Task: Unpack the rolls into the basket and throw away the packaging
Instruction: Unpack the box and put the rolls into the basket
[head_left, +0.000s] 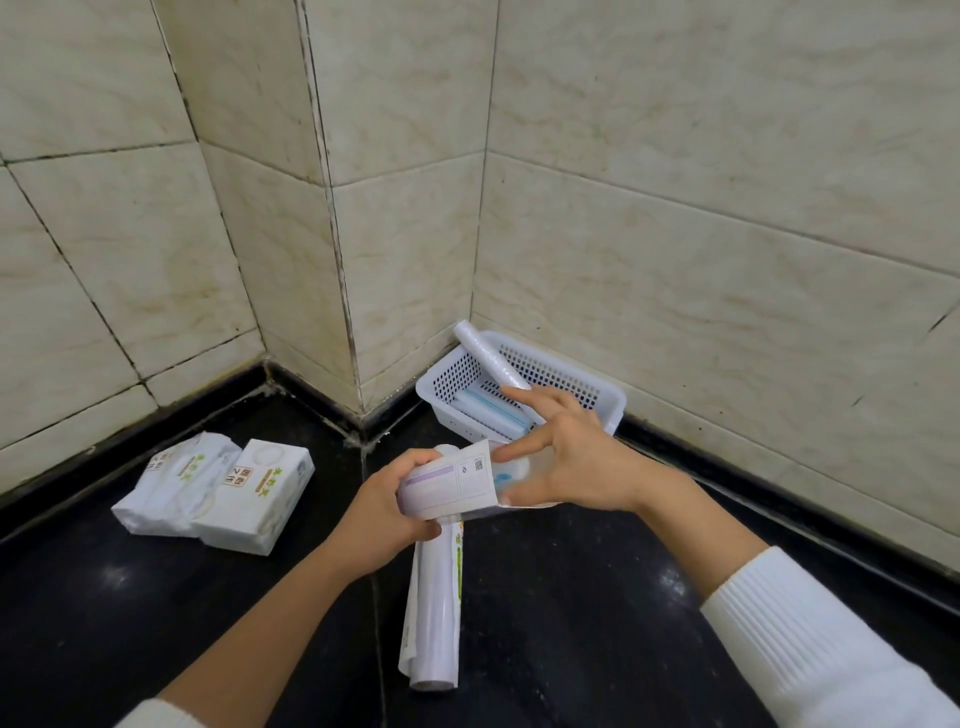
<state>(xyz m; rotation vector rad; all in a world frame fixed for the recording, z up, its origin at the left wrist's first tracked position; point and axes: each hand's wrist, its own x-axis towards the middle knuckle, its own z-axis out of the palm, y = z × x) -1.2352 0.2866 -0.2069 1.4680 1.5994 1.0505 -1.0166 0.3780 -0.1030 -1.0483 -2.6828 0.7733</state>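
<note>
My left hand (387, 506) grips a white printed paper sleeve (449, 480) with a clear plastic roll inside it. My right hand (566, 457) pinches the roll's bare end (511, 470) sticking out of the sleeve, thumb below and fingers above. Just behind the hands a white perforated basket (605, 400) sits in the wall corner. A white roll (485, 356) leans on its back rim and blue-edged rolls (491, 410) lie inside. Another long white roll in loose wrapping (434, 613) lies on the floor below my left hand.
Two white tissue packs (218, 491) lie on the dark glossy floor (571, 623) at the left. Beige tiled walls (675, 208) with a black skirting close in the corner behind the basket.
</note>
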